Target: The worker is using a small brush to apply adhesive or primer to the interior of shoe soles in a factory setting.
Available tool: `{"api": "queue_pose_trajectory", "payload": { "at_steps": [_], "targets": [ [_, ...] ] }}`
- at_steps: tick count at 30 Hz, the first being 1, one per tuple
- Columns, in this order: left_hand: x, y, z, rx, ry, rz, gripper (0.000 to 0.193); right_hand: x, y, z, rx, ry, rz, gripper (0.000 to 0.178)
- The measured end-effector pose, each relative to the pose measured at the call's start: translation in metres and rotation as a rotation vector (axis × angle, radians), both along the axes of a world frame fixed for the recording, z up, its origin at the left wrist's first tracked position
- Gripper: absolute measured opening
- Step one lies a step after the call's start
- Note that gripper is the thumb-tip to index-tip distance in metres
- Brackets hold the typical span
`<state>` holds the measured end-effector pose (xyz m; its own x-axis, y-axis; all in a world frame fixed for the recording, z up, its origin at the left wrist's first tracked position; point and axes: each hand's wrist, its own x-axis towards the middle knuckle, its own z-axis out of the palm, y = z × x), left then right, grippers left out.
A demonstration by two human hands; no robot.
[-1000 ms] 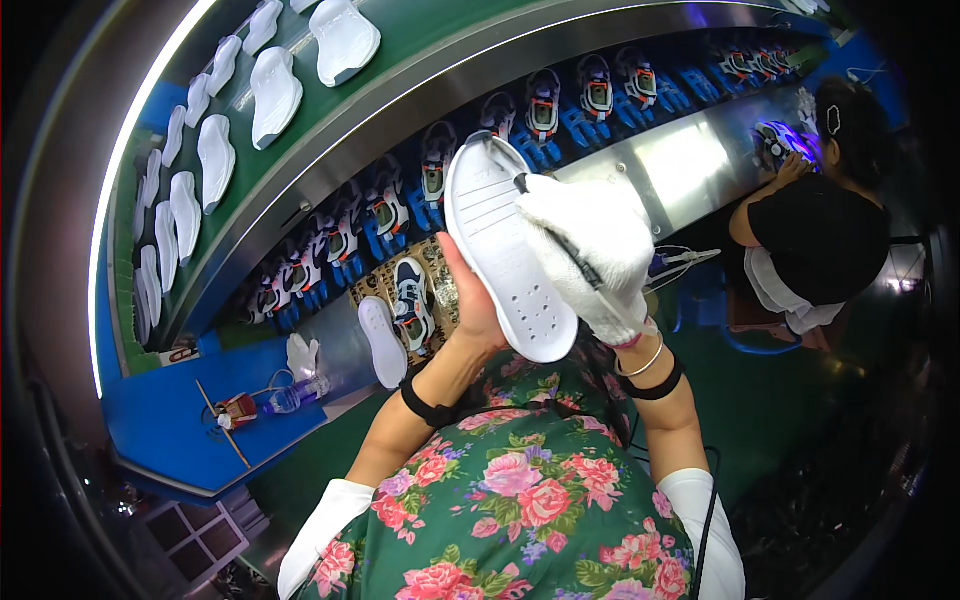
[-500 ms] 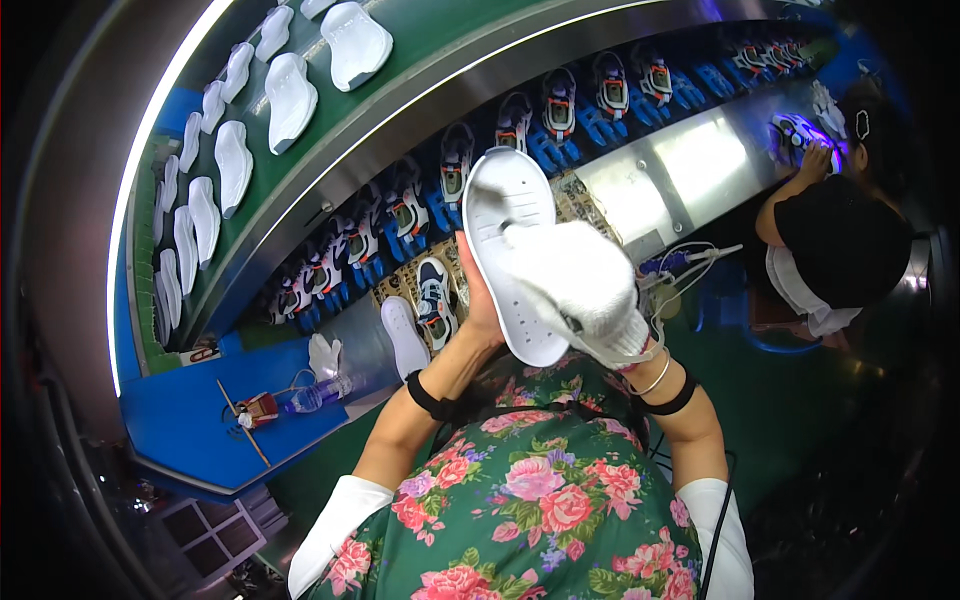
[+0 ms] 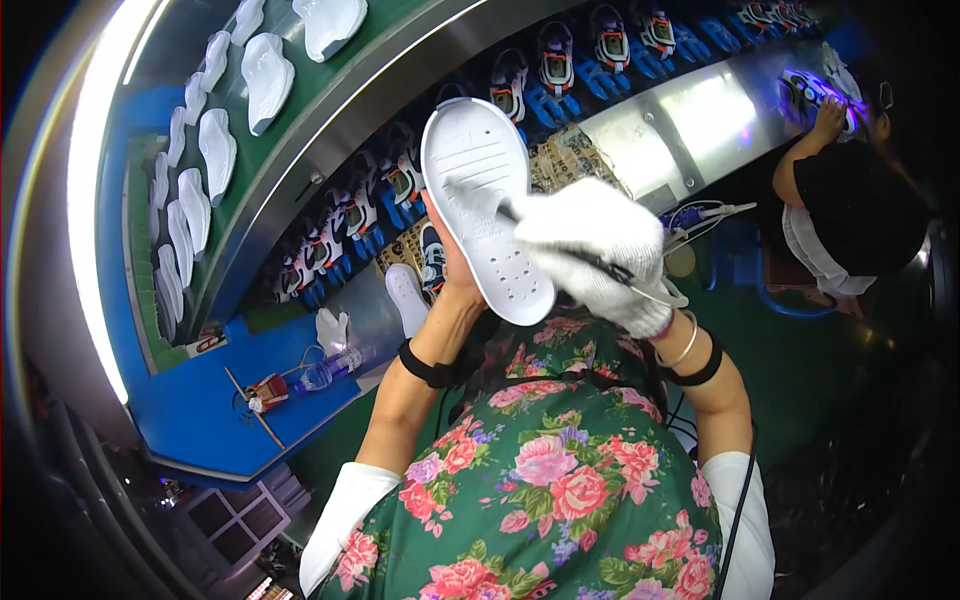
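Note:
A white shoe sole (image 3: 477, 235) is held up in front of my chest, its inner face toward me, with grooves near the top and small holes near the bottom. My bare left hand (image 3: 452, 262) grips it from behind along its left edge; most of the fingers are hidden. My right hand (image 3: 597, 250), in a white knitted glove, is closed around a thin dark-handled brush (image 3: 507, 209) with a thin tube at its back end. The brush's tip is over the middle of the sole and blurred; whether it touches, I cannot tell.
White soles (image 3: 268, 82) lie on the upper green belt. Shoes (image 3: 556, 62) on blue holders line the lower level. Behind my left arm are another sole (image 3: 405, 298) and a navy shoe (image 3: 432, 258). A blue table (image 3: 190, 415) bears a plastic bottle (image 3: 322, 374). A co-worker (image 3: 850, 210) sits at right.
The held sole has moved up and left, and more of its grooved upper part shows. My gloved right hand has risen and shifted right, with the brush still over the sole.

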<state>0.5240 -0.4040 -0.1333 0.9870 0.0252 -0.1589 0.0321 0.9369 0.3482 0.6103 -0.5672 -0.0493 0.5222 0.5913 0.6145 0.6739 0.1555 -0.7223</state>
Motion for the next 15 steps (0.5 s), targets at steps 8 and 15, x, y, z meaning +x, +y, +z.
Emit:
{"api": "queue_pose_trajectory", "payload": {
  "at_steps": [8, 15],
  "targets": [
    [0.002, 0.014, -0.005, -0.145, -0.091, -0.08, 0.119, -0.017, 0.0, -0.01, -0.039, 0.068, 0.276, 0.025],
    [0.017, 0.014, 0.0, -0.129, -0.139, 0.065, 0.108, -0.031, -0.005, -0.022, -0.058, -0.125, 0.187, 0.027]
  ]
}}
